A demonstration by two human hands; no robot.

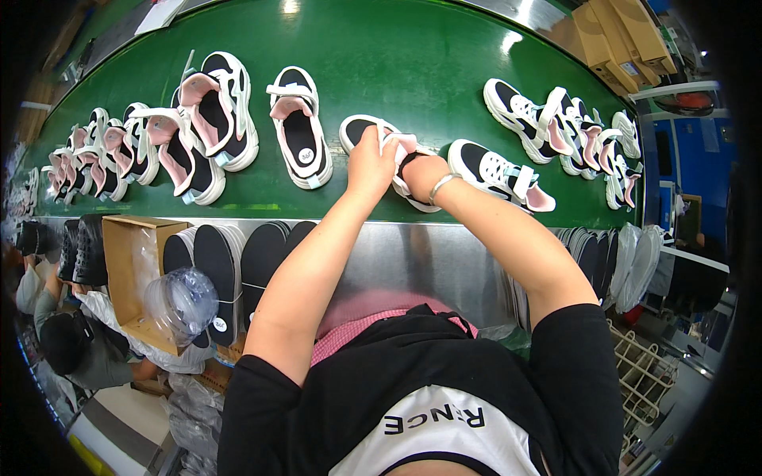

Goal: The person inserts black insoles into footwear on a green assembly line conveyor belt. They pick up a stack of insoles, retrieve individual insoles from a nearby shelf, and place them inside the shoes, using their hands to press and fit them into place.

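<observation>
Held sneaker [401,144]: black-and-white upper, rounded toe, thick pale sole, soft pink lining at tongue and opening. Lies on the glossy green bench top [413,63], just above center of frame, toe toward upper left. Along the near bench edge, smooth grey metal strip [405,254].

Position relative to hands: directly under and between both. Left hand [371,165] grasping the front part, thumb side by the pink tongue. Right hand [423,176] inserted in the opening; fingers hidden, cannot tell whether clenched or spread. Silvery bracelet [443,186] on right wrist. View of the shoe's middle blocked by both hands.

Surroundings: left of the left hand, single sneaker [299,131] with black insole and round white label. Just beside right wrist, sneaker with raised strap [488,166]. Further pairs clustered upper left [171,151] and upper right [559,131]. Left of frame, below bench: stacked flat black insoles [216,270], open cardboard box [119,270], crinkled clear plastic [182,300]. Upper right corner: brown cardboard boxes [623,44].
</observation>
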